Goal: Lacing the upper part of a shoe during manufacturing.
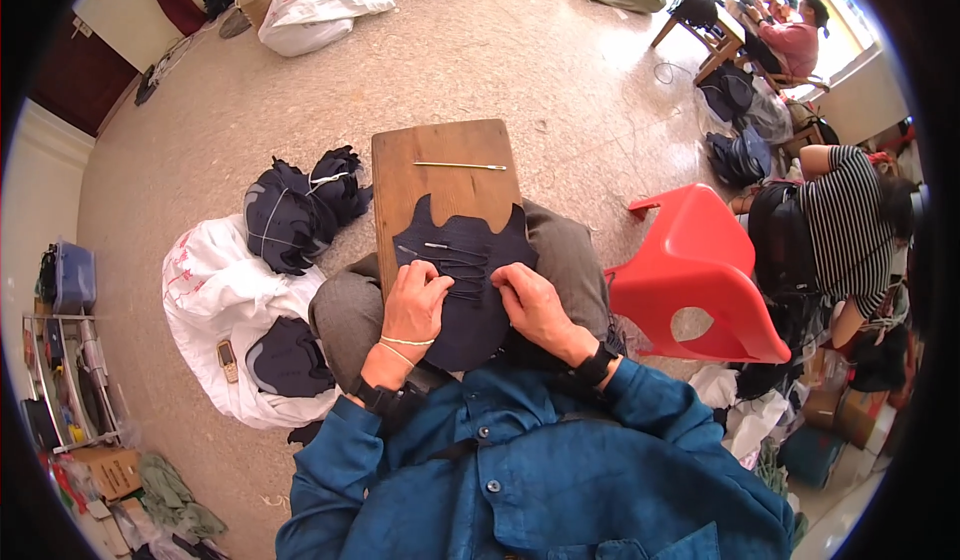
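Note:
Across my knees, a dark navy fabric piece [462, 332] with pointed upper corners lies over a wooden board [440, 144]. Rows of thin dark cord [466, 270] zigzag across its middle, and a small metal needle [437, 246] lies at their upper left. My left hand [413, 310] rests at the left ends of the cord rows, thumb and fingers pinched together. Over the fabric's right side, my right hand [537, 308] is also closed in a pinch. What either hand holds is too small to tell. A long metal needle [460, 166] lies farther up the board.
Tied bundles of dark fabric pieces [285, 220] and a white sack [215, 285] with a phone [227, 360] sit at my left. A red plastic chair [690, 270] stands close on my right. Beyond it a person in a striped shirt [845, 220] bends over.

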Action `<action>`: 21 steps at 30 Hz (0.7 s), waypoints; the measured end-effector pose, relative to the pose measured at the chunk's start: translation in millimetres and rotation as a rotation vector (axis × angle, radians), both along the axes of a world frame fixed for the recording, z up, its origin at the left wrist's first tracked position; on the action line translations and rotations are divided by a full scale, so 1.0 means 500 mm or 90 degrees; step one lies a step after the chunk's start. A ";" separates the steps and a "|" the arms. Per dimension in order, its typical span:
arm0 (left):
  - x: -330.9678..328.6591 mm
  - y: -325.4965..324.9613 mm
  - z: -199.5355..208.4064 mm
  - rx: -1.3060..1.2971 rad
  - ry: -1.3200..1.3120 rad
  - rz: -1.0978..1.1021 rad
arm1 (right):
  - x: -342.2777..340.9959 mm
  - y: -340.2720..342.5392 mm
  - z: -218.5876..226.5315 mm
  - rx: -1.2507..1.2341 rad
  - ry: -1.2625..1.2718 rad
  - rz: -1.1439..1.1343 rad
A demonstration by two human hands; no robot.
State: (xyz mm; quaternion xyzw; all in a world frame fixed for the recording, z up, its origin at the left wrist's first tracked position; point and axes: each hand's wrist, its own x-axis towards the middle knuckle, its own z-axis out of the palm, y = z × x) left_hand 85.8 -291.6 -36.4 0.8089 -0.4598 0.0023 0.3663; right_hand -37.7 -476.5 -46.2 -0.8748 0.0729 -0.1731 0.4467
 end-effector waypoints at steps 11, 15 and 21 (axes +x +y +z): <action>0.011 0.007 -0.004 0.024 0.040 -0.042 | 0.010 0.019 0.008 -0.149 0.003 0.129; 0.000 0.010 -0.018 -0.043 0.085 0.028 | 0.018 0.032 0.003 -0.235 0.006 0.146; -0.016 0.019 -0.027 -0.084 0.078 0.050 | 0.025 0.042 0.001 -0.253 0.025 0.122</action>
